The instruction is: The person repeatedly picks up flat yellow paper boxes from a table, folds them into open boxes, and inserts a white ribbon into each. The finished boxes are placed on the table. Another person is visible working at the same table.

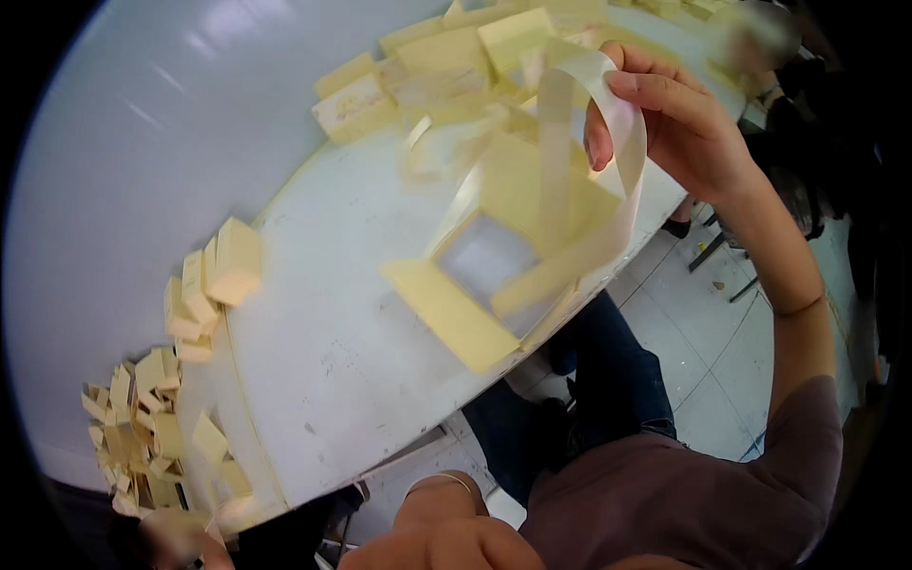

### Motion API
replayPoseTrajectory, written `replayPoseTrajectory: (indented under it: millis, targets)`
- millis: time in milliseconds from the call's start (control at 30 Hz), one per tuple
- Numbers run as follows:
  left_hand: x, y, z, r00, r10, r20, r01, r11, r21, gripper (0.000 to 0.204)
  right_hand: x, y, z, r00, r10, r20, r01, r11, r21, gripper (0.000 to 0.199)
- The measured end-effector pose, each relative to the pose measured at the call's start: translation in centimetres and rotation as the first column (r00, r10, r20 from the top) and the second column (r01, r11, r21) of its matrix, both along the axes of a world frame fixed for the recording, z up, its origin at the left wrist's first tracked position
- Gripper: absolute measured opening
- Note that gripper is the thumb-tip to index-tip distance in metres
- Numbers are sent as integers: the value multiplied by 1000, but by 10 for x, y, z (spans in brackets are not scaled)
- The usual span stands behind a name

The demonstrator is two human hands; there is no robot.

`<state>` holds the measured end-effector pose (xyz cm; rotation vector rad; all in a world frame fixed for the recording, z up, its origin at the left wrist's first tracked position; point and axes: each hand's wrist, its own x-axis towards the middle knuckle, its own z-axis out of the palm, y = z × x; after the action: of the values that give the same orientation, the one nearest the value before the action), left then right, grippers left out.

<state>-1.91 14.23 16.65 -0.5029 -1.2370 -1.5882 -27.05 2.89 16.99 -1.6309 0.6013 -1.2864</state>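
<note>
My right hand (670, 109) is raised at the upper right, its thumb and fingers pinching a cream ribbon (622, 128). The ribbon loops down in wide, partly blurred bands over an open pale-yellow box (446, 318). That box lies near the table edge with its flaps spread; a pale grey-white surface shows inside it. At the lower edge, very close, is my left hand (446, 546), with a band round the wrist. Only its back and knuckles show; the fingertips are cut off, and I cannot see whether it holds anything.
Pale-yellow boxes (442, 62) are piled on the far side of the white table (323, 380). Several more boxes (233, 261) stand at the left, beside a heap of small open boxes (142, 418). Other people are near the lower left and upper right. Tiled floor (717, 332) shows at right.
</note>
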Motion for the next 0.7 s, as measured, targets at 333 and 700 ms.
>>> replayPoseTrajectory:
  millis: [333,700]
  targets:
    - [-72,-38,-36,634,24,773,-162,981,103,62,-19,88,-7,961,166,220,-237,907,349,11]
    - [-65,-69,-46,561,459,689,-716,687,125,37,-107,116,-77,924,353,147,-367,708,604,45]
